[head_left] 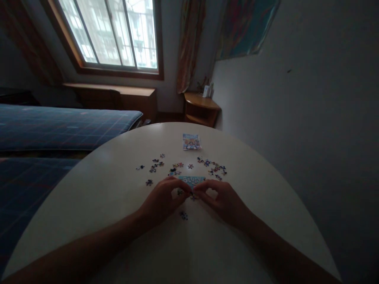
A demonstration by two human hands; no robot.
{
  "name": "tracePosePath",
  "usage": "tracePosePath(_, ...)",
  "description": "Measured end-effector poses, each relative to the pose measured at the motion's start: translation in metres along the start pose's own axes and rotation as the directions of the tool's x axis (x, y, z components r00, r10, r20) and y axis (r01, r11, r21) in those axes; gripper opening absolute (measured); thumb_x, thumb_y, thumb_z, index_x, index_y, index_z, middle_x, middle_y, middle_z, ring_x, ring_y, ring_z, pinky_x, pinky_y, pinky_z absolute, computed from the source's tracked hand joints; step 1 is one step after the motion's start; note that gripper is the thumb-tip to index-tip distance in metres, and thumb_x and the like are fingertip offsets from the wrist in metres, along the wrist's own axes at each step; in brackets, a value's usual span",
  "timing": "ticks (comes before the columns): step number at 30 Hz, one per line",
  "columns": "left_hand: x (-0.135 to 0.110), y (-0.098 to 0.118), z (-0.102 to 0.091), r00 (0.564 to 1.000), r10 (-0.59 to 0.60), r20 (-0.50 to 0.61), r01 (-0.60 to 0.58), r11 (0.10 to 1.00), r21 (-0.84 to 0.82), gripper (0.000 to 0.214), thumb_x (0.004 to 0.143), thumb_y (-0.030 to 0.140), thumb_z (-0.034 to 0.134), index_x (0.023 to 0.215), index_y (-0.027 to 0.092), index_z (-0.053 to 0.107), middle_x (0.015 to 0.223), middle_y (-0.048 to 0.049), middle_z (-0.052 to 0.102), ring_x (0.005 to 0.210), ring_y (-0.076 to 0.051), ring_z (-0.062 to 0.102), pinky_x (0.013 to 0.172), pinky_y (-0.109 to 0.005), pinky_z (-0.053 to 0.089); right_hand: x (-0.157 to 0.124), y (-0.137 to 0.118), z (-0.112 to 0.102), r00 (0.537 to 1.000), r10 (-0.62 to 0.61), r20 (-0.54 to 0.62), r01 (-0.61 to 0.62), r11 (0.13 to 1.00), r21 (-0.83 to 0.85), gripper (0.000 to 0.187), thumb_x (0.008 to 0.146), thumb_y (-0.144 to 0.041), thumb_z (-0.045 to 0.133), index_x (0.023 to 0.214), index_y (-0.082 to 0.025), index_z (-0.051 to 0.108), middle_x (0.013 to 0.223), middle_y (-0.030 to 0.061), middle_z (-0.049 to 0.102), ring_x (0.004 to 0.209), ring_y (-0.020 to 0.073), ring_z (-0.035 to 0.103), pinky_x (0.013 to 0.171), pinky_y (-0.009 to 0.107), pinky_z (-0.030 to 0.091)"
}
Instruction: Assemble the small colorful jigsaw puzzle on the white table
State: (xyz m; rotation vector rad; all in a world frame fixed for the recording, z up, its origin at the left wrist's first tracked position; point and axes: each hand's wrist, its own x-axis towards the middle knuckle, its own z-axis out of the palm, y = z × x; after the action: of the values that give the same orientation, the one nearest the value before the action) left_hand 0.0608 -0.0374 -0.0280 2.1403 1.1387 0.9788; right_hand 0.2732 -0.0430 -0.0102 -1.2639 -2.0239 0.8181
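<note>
My left hand (167, 194) and my right hand (217, 197) meet at the middle of the round white table, thumbs and forefingers pinched almost tip to tip. A small dark jigsaw piece seems to sit between the fingertips, mostly hidden; which hand bears it is hard to make out. Just beyond the fingers is a light blue assembled strip (192, 180) with lettering on it, partly covered by my hands. Nearer me, a loose jigsaw piece (184, 215) lies below my left fingertips. Another jigsaw piece (149, 182) rests left of my left hand.
Several loose puzzle pieces (217, 167) lie scattered at the right, and more pieces (154, 167) at the left. A printed packet (191, 142) lies toward the far edge of the white table (254, 244). A bed (65, 126) stands at the left, a wall (310, 118) at the right.
</note>
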Motion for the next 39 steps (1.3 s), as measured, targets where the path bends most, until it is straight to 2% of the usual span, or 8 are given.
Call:
tracePosePath(3,0.001,-0.004,0.002,0.999,0.025,0.034,-0.027,0.998,0.049,0.01,0.085,0.014,0.067,0.089,0.023,0.072,0.086,0.0002,0.072,0.082,-0.017,0.067,0.079,-0.031,0.054,-0.001,-0.004,-0.004,0.996,0.07,0.051,-0.072,0.997,0.036,0.014,0.088,-0.029,0.065,0.093,-0.022,0.076,0.086,0.0009,0.077,0.08,0.0158,0.07,0.073,0.027,0.05)
tracePosePath(5,0.002,-0.01,0.0,0.991,0.117,0.067,-0.124,0.985,0.121,0.01,0.088,0.016,0.065,0.093,0.022,0.07,0.09,-0.0014,0.073,0.088,-0.018,0.067,0.082,-0.034,0.055,-0.002,-0.004,-0.008,0.992,0.112,0.065,-0.113,0.994,0.013,0.012,0.086,-0.028,0.068,0.09,-0.021,0.077,0.083,0.0009,0.077,0.076,0.0152,0.068,0.07,0.026,0.048)
tracePosePath(9,0.001,-0.023,-0.005,0.916,0.361,0.174,-0.391,0.902,0.183,0.014,0.092,0.015,0.059,0.103,0.02,0.067,0.107,-0.0058,0.071,0.101,-0.019,0.063,0.091,-0.039,0.054,-0.004,-0.001,-0.013,0.978,0.177,0.11,-0.174,0.984,-0.034,0.012,0.082,-0.024,0.068,0.087,-0.02,0.078,0.078,0.0017,0.076,0.069,0.0142,0.065,0.064,0.025,0.045)
tracePosePath(12,0.001,-0.026,-0.008,0.871,0.422,0.252,-0.47,0.866,0.171,0.016,0.096,0.016,0.055,0.107,0.021,0.065,0.113,-0.006,0.069,0.106,-0.018,0.062,0.093,-0.037,0.054,-0.005,0.0,-0.013,0.97,0.199,0.141,-0.193,0.98,-0.053,0.014,0.082,-0.024,0.067,0.088,-0.02,0.08,0.076,0.002,0.075,0.067,0.0138,0.064,0.061,0.024,0.043)
tracePosePath(20,0.001,-0.027,-0.011,0.828,0.441,0.347,-0.522,0.832,0.189,0.014,0.098,0.018,0.052,0.104,0.02,0.064,0.115,-0.006,0.068,0.105,-0.018,0.063,0.092,-0.035,0.053,-0.007,-0.006,-0.014,0.962,0.226,0.155,-0.195,0.962,-0.189,0.015,0.082,-0.025,0.066,0.084,-0.021,0.08,0.068,0.0013,0.072,0.06,0.0123,0.058,0.055,0.023,0.037)
tracePosePath(26,0.0,-0.029,-0.012,0.82,0.452,0.351,-0.535,0.823,0.19,0.015,0.097,0.021,0.054,0.109,0.02,0.063,0.116,-0.0065,0.068,0.107,-0.02,0.062,0.094,-0.037,0.053,-0.008,-0.007,-0.017,0.96,0.219,0.172,-0.177,0.957,-0.229,0.014,0.083,-0.025,0.066,0.085,-0.021,0.079,0.07,0.0011,0.07,0.059,0.0118,0.057,0.055,0.023,0.037)
tracePosePath(30,-0.001,-0.029,-0.014,0.795,0.47,0.383,-0.563,0.807,0.179,0.017,0.095,0.021,0.056,0.111,0.02,0.062,0.12,-0.0069,0.067,0.11,-0.021,0.061,0.096,-0.039,0.051,-0.01,-0.007,-0.019,0.971,0.172,0.166,-0.13,0.962,-0.239,0.011,0.081,-0.025,0.069,0.087,-0.021,0.078,0.076,0.0019,0.07,0.064,0.0127,0.058,0.06,0.024,0.04)
tracePosePath(39,0.0,-0.02,-0.016,0.779,0.438,0.449,-0.565,0.801,0.198,0.034,0.09,0.023,0.062,0.125,0.023,0.059,0.127,-0.0075,0.063,0.117,-0.025,0.057,0.102,-0.042,0.047,-0.01,-0.006,-0.016,0.965,0.155,0.211,-0.095,0.958,-0.272,0.01,0.08,-0.021,0.071,0.088,-0.021,0.077,0.079,0.0018,0.067,0.068,0.0132,0.059,0.063,0.024,0.041)
